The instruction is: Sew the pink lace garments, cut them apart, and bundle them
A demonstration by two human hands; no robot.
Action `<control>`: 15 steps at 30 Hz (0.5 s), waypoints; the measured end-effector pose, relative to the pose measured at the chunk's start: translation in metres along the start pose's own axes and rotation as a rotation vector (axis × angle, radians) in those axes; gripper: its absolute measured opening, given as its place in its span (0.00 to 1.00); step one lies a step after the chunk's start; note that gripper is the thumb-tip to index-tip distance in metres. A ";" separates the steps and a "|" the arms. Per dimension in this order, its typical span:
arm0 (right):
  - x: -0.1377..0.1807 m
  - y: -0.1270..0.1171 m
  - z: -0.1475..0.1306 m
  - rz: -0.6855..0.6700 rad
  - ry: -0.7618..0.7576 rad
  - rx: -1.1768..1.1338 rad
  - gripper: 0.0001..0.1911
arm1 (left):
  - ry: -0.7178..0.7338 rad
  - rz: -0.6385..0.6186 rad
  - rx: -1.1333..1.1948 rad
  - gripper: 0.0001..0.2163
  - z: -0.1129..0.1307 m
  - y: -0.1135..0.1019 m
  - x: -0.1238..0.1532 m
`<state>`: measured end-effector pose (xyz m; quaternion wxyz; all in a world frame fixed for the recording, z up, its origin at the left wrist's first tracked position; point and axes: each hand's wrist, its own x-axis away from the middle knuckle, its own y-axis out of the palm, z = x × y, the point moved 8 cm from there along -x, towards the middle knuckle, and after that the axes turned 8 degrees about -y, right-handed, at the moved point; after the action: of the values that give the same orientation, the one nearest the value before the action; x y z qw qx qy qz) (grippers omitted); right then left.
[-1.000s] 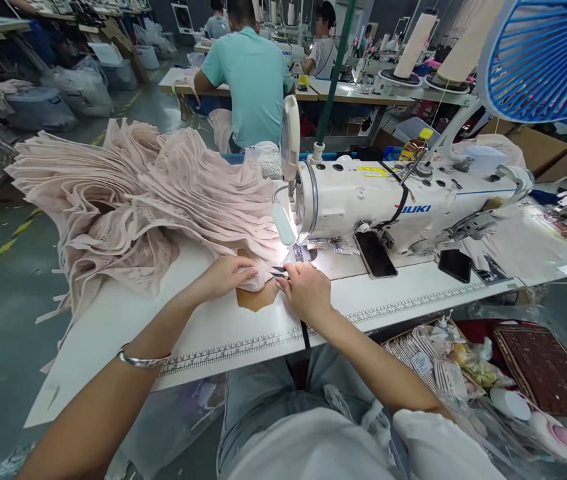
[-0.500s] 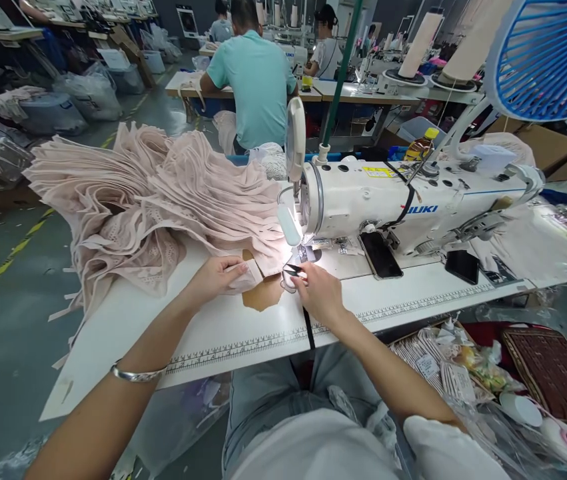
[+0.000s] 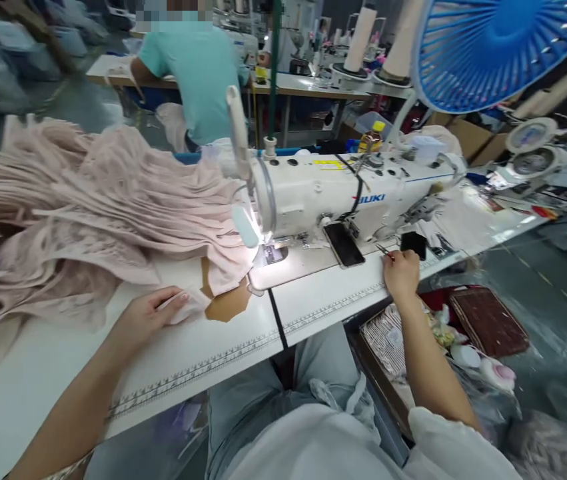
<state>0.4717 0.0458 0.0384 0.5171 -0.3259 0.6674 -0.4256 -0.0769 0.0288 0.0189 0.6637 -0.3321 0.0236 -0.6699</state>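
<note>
Fabric, pale pink and thin, lies at the left of the desk, its free edge reaching a brown patch. The left hand pinches it between thumb and fingers, a light grip that probably keeps the small piece from sliding. Just behind rises a heaped pile of similar pink cloth, one fold draping over the patch; set left of the sewing machine, it seems placed for easy reach. Farther right, the right hand has its fingers closed around small snips, blades pointing away from the body, presumably for safety. It is between a phone and a second dark object.

Half a second ago the snips were near the needle area, close to the fabric; now they are well apart from it. The left hand's pinch remains, and the view has turned right.
</note>
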 end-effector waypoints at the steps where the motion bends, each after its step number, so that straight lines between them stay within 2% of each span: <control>1: -0.001 0.004 0.003 -0.007 -0.028 -0.002 0.15 | 0.003 0.020 -0.033 0.25 -0.004 -0.001 -0.002; 4: 0.000 0.012 0.005 0.037 -0.055 -0.022 0.16 | -0.034 0.049 -0.067 0.24 -0.016 -0.002 -0.010; 7: 0.004 0.006 -0.006 0.185 -0.112 -0.135 0.15 | -0.106 0.102 -0.056 0.25 -0.024 -0.003 -0.010; 9: 0.008 0.000 -0.021 0.266 -0.231 -0.313 0.14 | -0.163 0.144 -0.094 0.27 -0.025 -0.003 -0.006; 12: 0.011 -0.005 -0.050 0.267 -0.463 -0.567 0.13 | -0.221 0.184 -0.178 0.29 -0.028 -0.003 0.002; 15: 0.010 -0.007 -0.064 0.267 -0.555 -0.629 0.13 | -0.253 0.218 -0.223 0.30 -0.042 -0.005 0.004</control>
<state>0.4072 0.0486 0.0471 0.6028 -0.4805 0.6365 -0.0276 -0.1007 0.0085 -0.0098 0.6891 -0.4806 0.0497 -0.5401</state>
